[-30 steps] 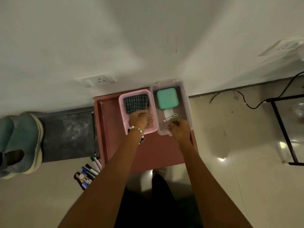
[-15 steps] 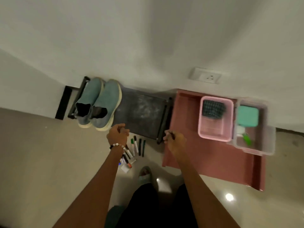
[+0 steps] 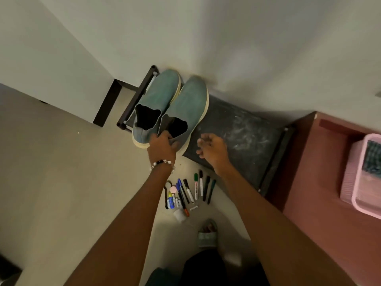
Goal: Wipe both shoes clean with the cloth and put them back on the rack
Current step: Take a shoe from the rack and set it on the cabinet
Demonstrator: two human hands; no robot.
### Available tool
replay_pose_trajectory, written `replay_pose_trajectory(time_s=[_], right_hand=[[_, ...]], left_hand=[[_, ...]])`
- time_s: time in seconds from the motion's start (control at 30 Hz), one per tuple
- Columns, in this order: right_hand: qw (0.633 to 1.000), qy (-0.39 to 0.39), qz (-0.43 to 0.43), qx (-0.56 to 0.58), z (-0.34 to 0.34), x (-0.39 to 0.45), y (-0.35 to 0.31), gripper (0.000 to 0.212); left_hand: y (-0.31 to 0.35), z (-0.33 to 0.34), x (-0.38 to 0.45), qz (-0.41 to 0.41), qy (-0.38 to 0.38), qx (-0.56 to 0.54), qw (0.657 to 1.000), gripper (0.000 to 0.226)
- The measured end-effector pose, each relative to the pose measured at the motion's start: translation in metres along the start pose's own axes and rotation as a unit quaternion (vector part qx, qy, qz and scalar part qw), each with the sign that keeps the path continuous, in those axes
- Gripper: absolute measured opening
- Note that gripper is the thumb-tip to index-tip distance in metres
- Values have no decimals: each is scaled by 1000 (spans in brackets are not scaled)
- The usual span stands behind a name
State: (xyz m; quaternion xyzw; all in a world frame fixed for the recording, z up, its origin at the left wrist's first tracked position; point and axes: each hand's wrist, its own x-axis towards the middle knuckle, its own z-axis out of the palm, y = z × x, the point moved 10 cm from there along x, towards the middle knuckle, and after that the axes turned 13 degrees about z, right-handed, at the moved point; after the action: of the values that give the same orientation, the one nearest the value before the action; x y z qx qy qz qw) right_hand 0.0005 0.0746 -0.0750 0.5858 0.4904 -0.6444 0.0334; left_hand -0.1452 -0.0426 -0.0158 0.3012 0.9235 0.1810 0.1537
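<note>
Fingers of the left hand (image 3: 161,146) are curled over the heel ends of the two blue-green shoes, right where the pair meet, and seem to be gripping the collar of the right-hand shoe (image 3: 186,112), though the fingertips themselves are hidden behind the knuckles, so how firm the hold is cannot be told; the fingers of the right hand (image 3: 212,150) hang loosely curled and hold nothing, hovering just beside that shoe's heel over the dusty dark top of the rack (image 3: 243,133). Nearest the person, below both hands, a scatter of markers (image 3: 191,191) lies on the floor. At the left fingertips the two shoes sit side by side and touching on the rack's left end, toes pointing away towards the wall; the left-hand shoe (image 3: 156,100) lies just beyond and left of the fingers. Well off to the right of the right hand, on a reddish low table (image 3: 321,182), a pink basket (image 3: 354,182) holds a dark checked cloth (image 3: 372,159), which neither hand has. Judging from this, the task is at its very start: neither shoe looks lifted clear or wiped, the cloth is unclaimed, and what remains is taking a shoe off, fetching the cloth, wiping both and returning them
</note>
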Motion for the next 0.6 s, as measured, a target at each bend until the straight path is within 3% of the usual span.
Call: replay_pose_trajectory(time_s=[0.2, 0.33, 0.43, 0.6], right_hand=[[994, -7, 41, 104, -5, -20, -2, 32], [975, -3, 68, 209, -45, -60, -2, 37], [954, -5, 59, 293, -91, -94, 5, 36], [940, 41, 16, 339, -187, -143, 50, 53]], left_hand=[[11, -28, -22, 29, 84, -80, 993, 15], [36, -55, -60, 59, 98, -124, 986, 14], [69, -68, -95, 120, 96, -172, 973, 18], [150, -66, -149, 278, 63, -242, 928, 19]])
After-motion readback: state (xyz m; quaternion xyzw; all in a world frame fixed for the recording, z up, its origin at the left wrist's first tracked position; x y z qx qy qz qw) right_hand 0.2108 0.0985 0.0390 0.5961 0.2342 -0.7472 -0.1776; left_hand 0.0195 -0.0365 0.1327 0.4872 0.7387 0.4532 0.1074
